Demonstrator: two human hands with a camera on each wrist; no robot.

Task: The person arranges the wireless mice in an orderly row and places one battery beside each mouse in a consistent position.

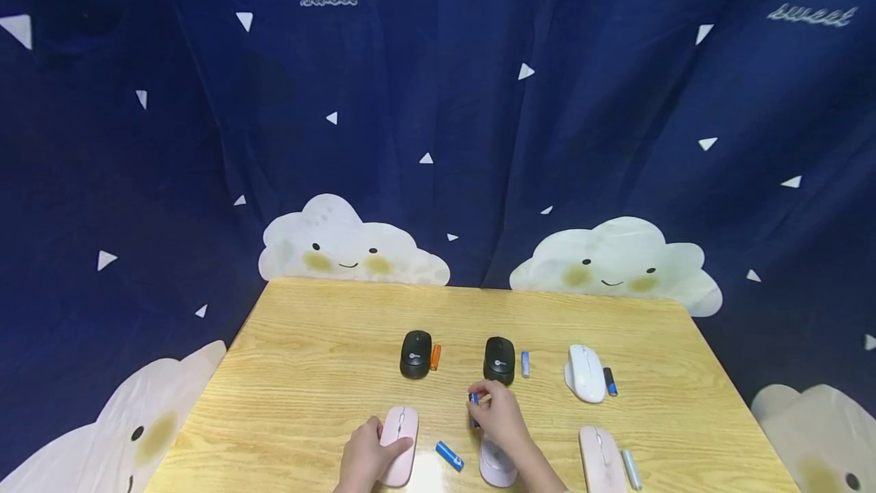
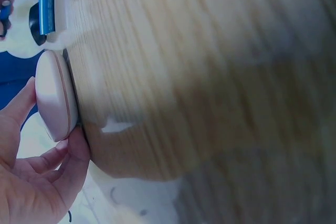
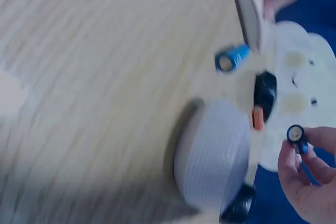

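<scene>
My left hand point(image 1: 361, 455) grips a pale pink computer mouse point(image 1: 405, 426) by its sides, low at the table top; the left wrist view shows thumb and fingers on opposite edges of the mouse point(image 2: 52, 95). Between thumb and fingertips, my right hand point(image 1: 502, 418) pinches a dark blue battery point(image 3: 297, 136), one round end facing the right wrist camera. It is held above the table, beyond a pale, ridged mouse point(image 3: 215, 156) that the right wrist partly covers in the head view. A bright blue battery point(image 1: 449, 456) lies on the wood between the pink mouse and the ridged one.
Farther back on the wooden table point(image 1: 328, 326) are a black mouse point(image 1: 416, 354) beside an orange battery point(image 1: 436, 357), and another black mouse point(image 1: 499, 358) beside a light blue battery point(image 1: 525, 364). To the right sit a white mouse point(image 1: 587, 373) and a pinkish mouse point(image 1: 602, 461), each with a battery.
</scene>
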